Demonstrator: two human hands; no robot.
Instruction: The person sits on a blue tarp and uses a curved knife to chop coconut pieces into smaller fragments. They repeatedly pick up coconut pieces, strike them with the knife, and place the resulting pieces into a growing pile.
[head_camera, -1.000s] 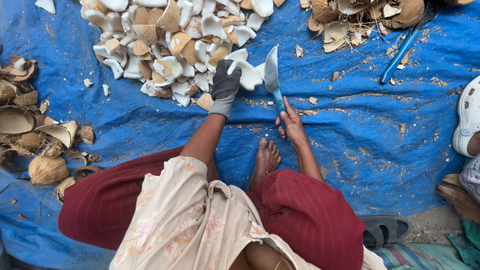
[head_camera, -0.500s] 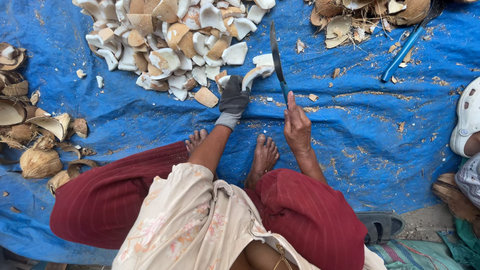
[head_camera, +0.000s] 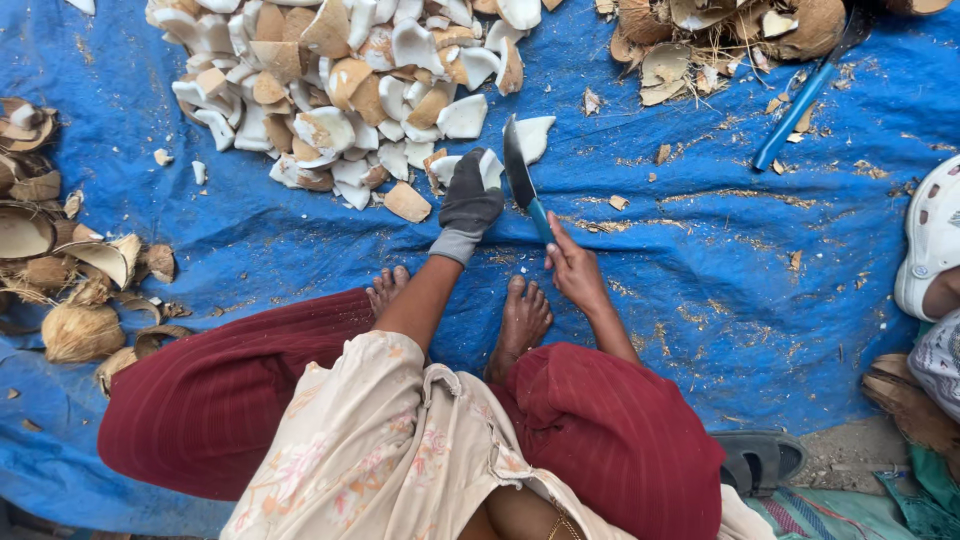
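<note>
Knife gripped in right hand; gloved left hand clasps a coconut piece. Large pile of cut white pieces upper centre; husks at left.

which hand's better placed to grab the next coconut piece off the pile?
Left. The gloved left hand is already at the edge of the coconut pile, holding a white piece. The right hand is occupied gripping the knife.

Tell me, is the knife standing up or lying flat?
Standing up. The right hand holds the knife by its blue handle, blade off the tarp.
</note>
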